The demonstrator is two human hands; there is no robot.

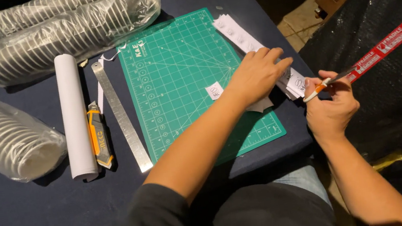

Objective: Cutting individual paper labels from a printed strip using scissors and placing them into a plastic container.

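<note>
- The counter [44,216] wears a dark blue cloth, matte and soft-looking.
- A green cutting mat [175,75] lies on it, printed with a pale grid and diagonal lines, its long axis running away from the person and tilted a little to the left.
- The left hand [257,75] lies flat, fingers together, pressing white paper slips [293,84] at the mat's right edge; this grip is wide and flat, closed on nothing.
- More slips run in a strip [234,33] up the mat's right side, and one small slip [214,90] lies on the mat just beside the left wrist.
- The right hand [330,109] pinches a thin knife [322,86] with a white and orange handle; its grip is narrow, closed around the handle.
- The knife's long axis runs from lower left to upper right; the handle end pokes out toward the slips, and the far tip, hard to make out, seems to point at the red and white tape [398,35].
- The tape stretches across black bubble wrap [393,77] to the right of the counter.
- Left of the mat lie a steel ruler [121,118], an orange and grey box cutter [99,137] and a white paper roll [74,114], all roughly parallel.
- Sleeves of stacked cups [61,35] in clear crinkled plastic fill the far left.
</note>
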